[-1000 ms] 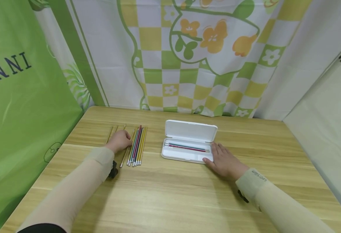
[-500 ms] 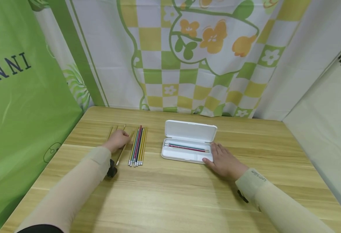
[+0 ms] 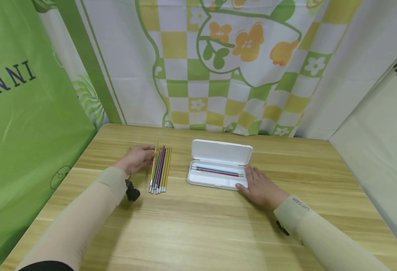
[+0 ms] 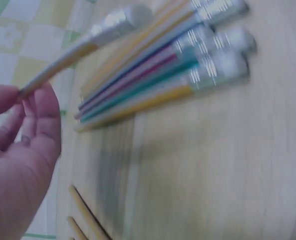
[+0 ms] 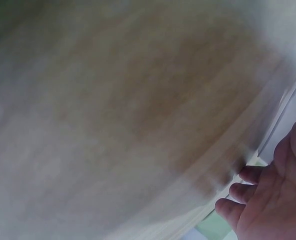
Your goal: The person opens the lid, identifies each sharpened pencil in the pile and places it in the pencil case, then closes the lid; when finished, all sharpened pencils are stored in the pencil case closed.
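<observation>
A: Head view?
B: Centre-left, the left hand (image 3: 135, 159) pinches a yellow pencil (image 3: 155, 152) above the pencil row (image 3: 160, 170); the right hand (image 3: 260, 188) lies flat, fingers relaxed, touching the open white case (image 3: 218, 165) mid-frame.

A: Left wrist?
B: Fingers (image 4: 35, 112) grip that pencil (image 4: 83, 45), upper left.

A: Right wrist?
B: Blurred table (image 5: 113, 115); relaxed fingers (image 5: 247, 192), lower right.

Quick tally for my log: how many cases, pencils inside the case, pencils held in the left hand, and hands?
White pencil case: 1
Pencils in the case: 2, teal and red
Held pencil, pinched by the left hand: 1
Hands: 2, with the right hand on the case
Total: 6
</observation>
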Motion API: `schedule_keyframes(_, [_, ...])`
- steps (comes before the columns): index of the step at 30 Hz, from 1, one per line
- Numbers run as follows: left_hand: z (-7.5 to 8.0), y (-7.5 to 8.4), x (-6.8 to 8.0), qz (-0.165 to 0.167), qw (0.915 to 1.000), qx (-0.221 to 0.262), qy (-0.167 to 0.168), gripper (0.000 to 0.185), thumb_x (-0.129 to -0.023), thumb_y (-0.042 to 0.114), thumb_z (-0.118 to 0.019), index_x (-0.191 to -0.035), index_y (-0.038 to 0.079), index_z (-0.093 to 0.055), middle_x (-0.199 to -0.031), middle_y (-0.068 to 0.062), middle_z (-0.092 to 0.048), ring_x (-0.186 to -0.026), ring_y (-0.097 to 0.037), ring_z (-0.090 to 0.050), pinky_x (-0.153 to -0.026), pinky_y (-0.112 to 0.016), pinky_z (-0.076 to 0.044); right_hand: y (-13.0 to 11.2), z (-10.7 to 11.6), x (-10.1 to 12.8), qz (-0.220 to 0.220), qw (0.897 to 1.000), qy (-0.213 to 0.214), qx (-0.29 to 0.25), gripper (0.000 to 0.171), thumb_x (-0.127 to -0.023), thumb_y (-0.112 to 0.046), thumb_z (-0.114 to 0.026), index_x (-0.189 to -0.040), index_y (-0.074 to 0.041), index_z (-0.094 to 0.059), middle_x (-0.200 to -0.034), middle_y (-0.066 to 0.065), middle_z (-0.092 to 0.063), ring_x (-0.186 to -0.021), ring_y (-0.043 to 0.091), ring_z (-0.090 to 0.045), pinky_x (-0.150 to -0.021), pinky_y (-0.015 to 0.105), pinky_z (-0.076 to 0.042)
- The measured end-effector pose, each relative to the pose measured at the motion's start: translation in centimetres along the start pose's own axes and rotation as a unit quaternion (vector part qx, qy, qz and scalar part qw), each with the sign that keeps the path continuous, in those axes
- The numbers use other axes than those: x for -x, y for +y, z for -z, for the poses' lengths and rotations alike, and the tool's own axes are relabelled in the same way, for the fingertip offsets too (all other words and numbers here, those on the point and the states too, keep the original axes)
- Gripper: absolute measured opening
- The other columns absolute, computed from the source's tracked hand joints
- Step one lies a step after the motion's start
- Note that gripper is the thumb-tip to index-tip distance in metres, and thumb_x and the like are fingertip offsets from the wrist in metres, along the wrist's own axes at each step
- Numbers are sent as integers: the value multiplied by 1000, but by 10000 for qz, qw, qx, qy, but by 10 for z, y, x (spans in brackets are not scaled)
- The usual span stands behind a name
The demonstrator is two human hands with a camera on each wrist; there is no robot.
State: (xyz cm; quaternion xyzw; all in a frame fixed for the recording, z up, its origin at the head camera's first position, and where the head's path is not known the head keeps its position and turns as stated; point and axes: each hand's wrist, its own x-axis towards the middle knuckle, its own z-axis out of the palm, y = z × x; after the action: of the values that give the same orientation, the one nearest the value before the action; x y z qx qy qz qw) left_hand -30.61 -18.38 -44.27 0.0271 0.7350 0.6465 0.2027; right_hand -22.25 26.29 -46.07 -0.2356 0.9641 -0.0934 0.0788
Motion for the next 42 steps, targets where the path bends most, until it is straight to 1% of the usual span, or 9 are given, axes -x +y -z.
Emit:
schedule_keyframes(3, [-5, 4, -4, -183, 9991, 267, -268, 52, -109, 3, -41, -154, -16, -24, -149, -36, -39, -123, -33, -53, -99, -32, -51, 3, -3, -2, 2, 10000, -22, 67, 86, -110, -49, -38, -152, 23, -16, -157, 44, -20, -145, 58, -22, -120, 63, -20])
schedule_keyframes(7, [-15, 13, -9, -224, 9981, 452, -360, 49, -109, 1, -42, -154, -14, -29, -142, -30, -45, -114, -26, -57, -102, -35, -49, 4, -3, -2, -23, 9998, -48, 178, 84, -111, -47, -38, -152, 22, -16, -158, 42, -19, -147, 56, -21, -121, 62, -19])
schedule_keyframes(11, [-27, 24, -11, -224, 9977, 514, -380, 48, -108, 1, -44, -152, -13, -33, -130, -19, -51, -103, -19, -56, -95, -33, -49, -2, 2, -1, -66, 9996, -62, 250, 81, -110, -44, -41, -152, 22, -19, -159, 41, -19, -148, 55, -20, -120, 64, -20])
schedule_keyframes(16, [-41, 31, -12, -254, 9976, 494, -403, 48, -106, -1, -47, -150, -15, -34, -133, -23, -49, -102, -19, -57, -91, -29, -51, 0, 2, -1, -90, 9992, -142, 362, 82, -110, -46, -40, -153, 20, -17, -161, 40, -15, -149, 54, -17, -120, 64, -18])
schedule_keyframes(20, [-46, 29, -14, -204, 9987, 289, -380, 46, -105, -2, -47, -148, -17, -37, -122, -18, -55, -95, -16, -57, -81, -24, -52, 1, 3, -1, -61, 9990, -229, 370, 82, -110, -45, -40, -154, 20, -17, -161, 39, -14, -149, 54, -16, -121, 64, -17])
schedule_keyframes(24, [-50, 27, -14, -101, 9995, 90, -303, 46, -105, -2, -49, -147, -17, -38, -122, -21, -57, -94, -17, -58, -79, -24, -52, 1, 5, -1, -49, 9988, -300, 376, 82, -110, -46, -40, -154, 20, -17, -162, 39, -13, -150, 54, -14, -121, 64, -16])
schedule_keyframes(28, [-54, 28, -13, -132, 9990, -247, -345, 46, -104, 0, -52, -146, -17, -40, -135, -30, -53, -109, -29, -59, -89, -29, -54, 2, 5, -1, -38, 9988, -276, 397, 83, -110, -46, -40, -154, 20, -18, -161, 40, -14, -149, 54, -15, -121, 64, -16])
schedule_keyframes(33, [-66, 36, -12, -187, 9949, -645, -753, 45, -105, 0, -52, -145, -16, -40, -141, -35, -47, -125, -45, -51, -102, -43, -50, 4, 4, -2, -39, 9987, -230, 446, 83, -110, -46, -41, -153, 20, -18, -161, 40, -15, -149, 54, -16, -120, 64, -17])
schedule_keyframes(42, [-95, 47, -25, -402, 9863, -1113, -1149, 33, -104, 1, -54, -135, -9, -56, -131, -25, -60, -123, -41, -55, -107, -54, -45, 4, 2, -2, -35, 9988, -256, 425, 83, -110, -47, -39, -154, 20, -18, -162, 39, -15, -150, 53, -16, -120, 64, -17])
